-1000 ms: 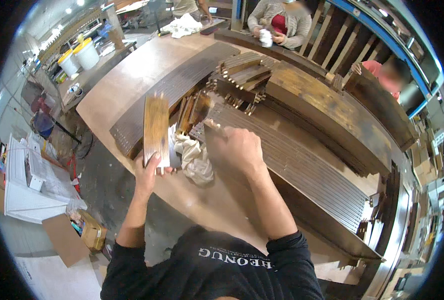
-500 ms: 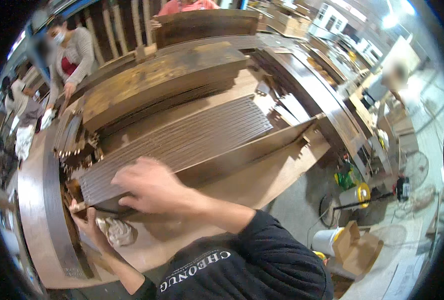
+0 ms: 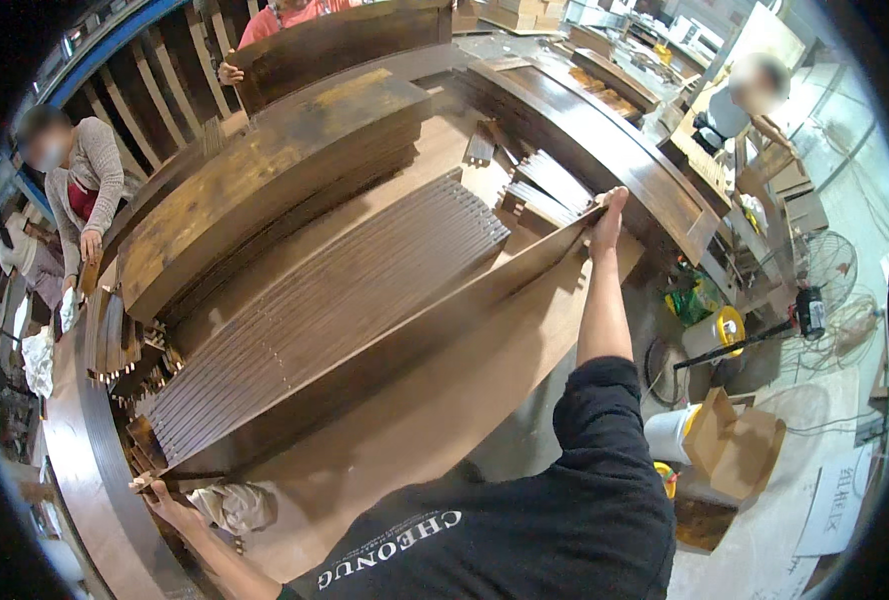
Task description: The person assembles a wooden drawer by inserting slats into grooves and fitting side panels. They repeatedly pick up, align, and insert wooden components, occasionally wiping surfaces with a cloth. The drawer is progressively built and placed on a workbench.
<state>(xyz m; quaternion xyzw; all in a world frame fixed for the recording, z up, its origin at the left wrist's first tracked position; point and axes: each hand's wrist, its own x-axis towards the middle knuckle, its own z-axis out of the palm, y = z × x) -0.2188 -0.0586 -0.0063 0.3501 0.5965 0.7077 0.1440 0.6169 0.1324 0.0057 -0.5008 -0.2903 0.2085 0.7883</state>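
A long brown wooden board (image 3: 395, 346) stands on its edge along the near side of a row of dark grooved slats (image 3: 335, 300). My left hand (image 3: 173, 508) grips its near-left end, fingers at the tip. At the far-right end, my right hand (image 3: 610, 225) is closed around the board, its arm stretched out. Close by my left hand, a crumpled white cloth (image 3: 235, 507) lies on the pale brown panel (image 3: 365, 440) below. The undersides of my fingers are hidden.
Behind the slats sits a stack of thick boards (image 3: 275, 170). Short wooden pieces (image 3: 545, 190) lie near the right end, beside long dark panels (image 3: 605, 140). Co-workers stand at left, back and right. A fan (image 3: 820, 290), buckets (image 3: 715, 330) and a cardboard box (image 3: 735, 440) stand at right.
My right hand has moved from above the slats' left end to the board's far-right end and taken hold there. My left hand stays at the left end. The view has shifted.
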